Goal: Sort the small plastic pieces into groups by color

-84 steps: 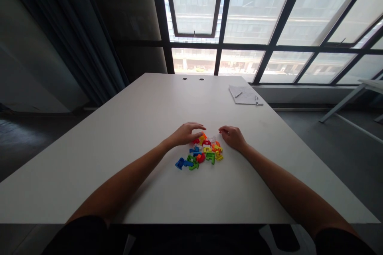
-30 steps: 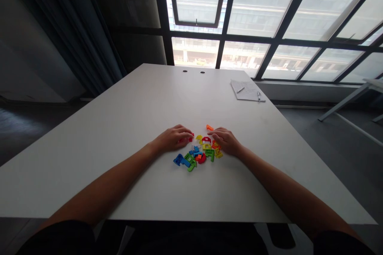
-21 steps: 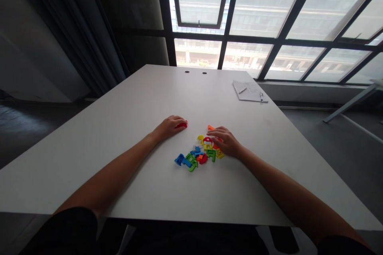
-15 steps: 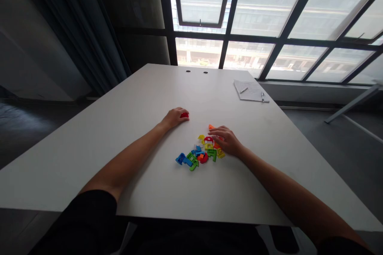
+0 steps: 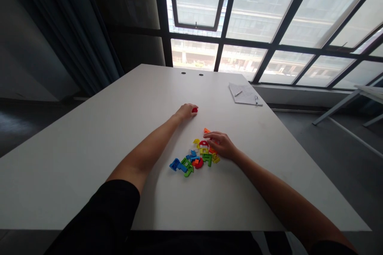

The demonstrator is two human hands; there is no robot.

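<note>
From the head camera, the left hand (image 5: 186,111) is stretched far forward across the white tabletop (image 5: 89,135), its fingers curled down over a small red piece (image 5: 194,109) that shows just past the fingertips. The hand looks closed on that piece and pressed against the surface, which would suit sliding or setting it down well apart from the rest; how firm the grip is cannot be told at this size. The long reach fits the piece lying beyond the cluster, toward the window side.

The right hand (image 5: 220,144) lies at the right edge of the pile of coloured plastic pieces (image 5: 196,155), palm down, fingers spread loosely and bent over the red and yellow bits nearest it. It grasps nothing that can be made out; it touches the pile's edge, as if steadying or sorting through it. An orange piece (image 5: 206,130) sits just beyond its fingertips, apart from the heap. Blue and green pieces lie on the near left side of the pile, out of either hand's reach for now.

Farther off on the right, near the tabletop's far corner, a sheet of paper (image 5: 243,93) lies flat with a pen (image 5: 256,100) across its edge, well apart from both hands.
</note>
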